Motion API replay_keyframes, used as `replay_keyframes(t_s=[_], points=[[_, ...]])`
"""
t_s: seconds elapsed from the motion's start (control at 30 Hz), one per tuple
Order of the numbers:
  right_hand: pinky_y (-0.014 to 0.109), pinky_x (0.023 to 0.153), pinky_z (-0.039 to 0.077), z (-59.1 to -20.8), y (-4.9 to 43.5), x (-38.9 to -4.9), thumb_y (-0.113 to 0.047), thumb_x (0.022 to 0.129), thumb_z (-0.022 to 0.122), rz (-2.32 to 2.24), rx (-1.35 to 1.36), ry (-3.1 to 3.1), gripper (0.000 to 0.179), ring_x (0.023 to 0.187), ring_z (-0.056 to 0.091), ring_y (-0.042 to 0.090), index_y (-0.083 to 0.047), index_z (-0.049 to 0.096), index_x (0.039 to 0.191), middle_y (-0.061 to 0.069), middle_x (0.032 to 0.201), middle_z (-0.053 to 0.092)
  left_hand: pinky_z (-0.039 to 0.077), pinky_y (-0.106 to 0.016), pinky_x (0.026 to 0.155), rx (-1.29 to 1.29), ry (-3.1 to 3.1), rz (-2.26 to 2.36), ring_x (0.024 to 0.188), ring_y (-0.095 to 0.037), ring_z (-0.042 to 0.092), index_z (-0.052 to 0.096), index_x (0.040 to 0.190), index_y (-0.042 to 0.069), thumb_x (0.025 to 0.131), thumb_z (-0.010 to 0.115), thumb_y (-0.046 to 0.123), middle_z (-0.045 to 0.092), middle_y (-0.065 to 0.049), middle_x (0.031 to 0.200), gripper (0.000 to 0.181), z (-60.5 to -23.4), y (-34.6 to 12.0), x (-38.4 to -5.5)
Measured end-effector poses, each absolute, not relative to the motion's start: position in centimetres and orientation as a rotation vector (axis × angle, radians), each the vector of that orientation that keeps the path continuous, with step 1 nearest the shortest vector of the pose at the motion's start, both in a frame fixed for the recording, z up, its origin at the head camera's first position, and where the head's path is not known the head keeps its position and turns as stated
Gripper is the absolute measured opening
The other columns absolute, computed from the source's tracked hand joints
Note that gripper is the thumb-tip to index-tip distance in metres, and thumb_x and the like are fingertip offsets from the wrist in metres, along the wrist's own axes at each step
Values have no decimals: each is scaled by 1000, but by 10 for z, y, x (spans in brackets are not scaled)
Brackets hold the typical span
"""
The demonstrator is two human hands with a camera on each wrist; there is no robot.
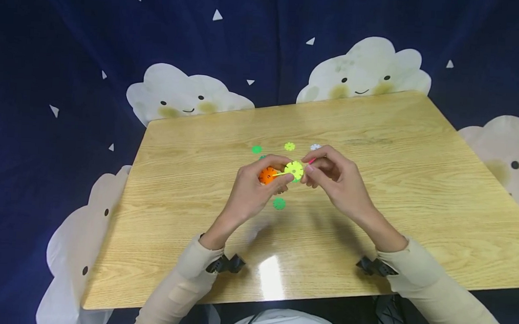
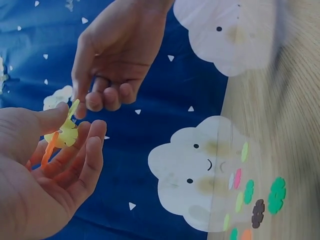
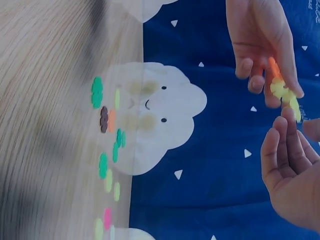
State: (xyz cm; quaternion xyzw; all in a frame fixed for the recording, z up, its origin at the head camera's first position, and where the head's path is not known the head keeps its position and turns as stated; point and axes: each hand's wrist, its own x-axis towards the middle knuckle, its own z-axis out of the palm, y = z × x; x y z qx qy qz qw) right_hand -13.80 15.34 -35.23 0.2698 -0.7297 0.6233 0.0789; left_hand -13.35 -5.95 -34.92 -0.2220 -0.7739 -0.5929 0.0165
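Note:
A small chain of notched plastic discs is held in my left hand [image 1: 251, 183], pinched between thumb and fingers. It joins an orange disc [image 1: 267, 175], a yellow disc seen nearly edge-on [image 2: 74, 108] and another yellow disc [image 1: 294, 170] facing up. My right hand [image 1: 335, 178] is just to the right, its fingers loosely bent and its fingertips right at the yellow disc's edge. In the right wrist view the right thumb [image 3: 312, 130] stands apart from the index finger, and no disc shows gripped between them.
Loose notched discs lie on the wooden table [image 1: 188, 178] beyond and beneath the hands: a green disc [image 1: 279, 203], a yellow-green one [image 1: 289, 146], a white one [image 1: 315, 147], a pink one [image 3: 107, 218] and a brown one [image 2: 257, 213]. A dark blue cloud-patterned curtain [image 1: 265, 45] hangs behind.

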Motion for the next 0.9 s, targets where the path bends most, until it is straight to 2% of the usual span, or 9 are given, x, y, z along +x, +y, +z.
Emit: replay_keyframes(t_s=[0.13,0.3,0.57,0.77,0.9], points=[[27,60,52,-347,158,-138,3,96,54,1854,767,-2187,13,64,59,22,5,58,109,19,79,66,60,-33,66,-691,-2389,-1856,71,-15,70,67,116,20,88,72,29,64,-2,101,29,-349,-61,-134],[31,59,51,-339,163,-138,0,97,54,1847,660,-2249,13,65,57,31,5,58,109,27,81,64,60,-34,66,-693,-2379,-1857,70,-15,70,68,115,20,88,72,29,65,-2,100,28,-349,-62,-133],[29,58,53,-360,177,-161,-7,95,62,1814,408,-2473,20,66,61,17,-1,58,113,13,89,66,60,-31,64,-719,-2378,-1846,71,-14,70,67,116,15,89,71,29,66,-3,99,31,-350,-63,-133],[36,66,57,-402,195,-194,-16,92,67,1775,219,-2680,27,80,64,29,-7,58,116,13,99,64,59,-33,63,-690,-2405,-1845,71,-16,70,66,117,15,89,72,26,67,-3,100,31,-351,-62,-131],[38,69,56,-413,203,-206,-14,91,66,1664,219,-2816,33,89,62,35,-4,56,120,15,103,61,59,-30,63,-680,-2410,-1845,71,-13,70,67,117,17,89,71,27,67,-4,101,30,-350,-63,-129]])
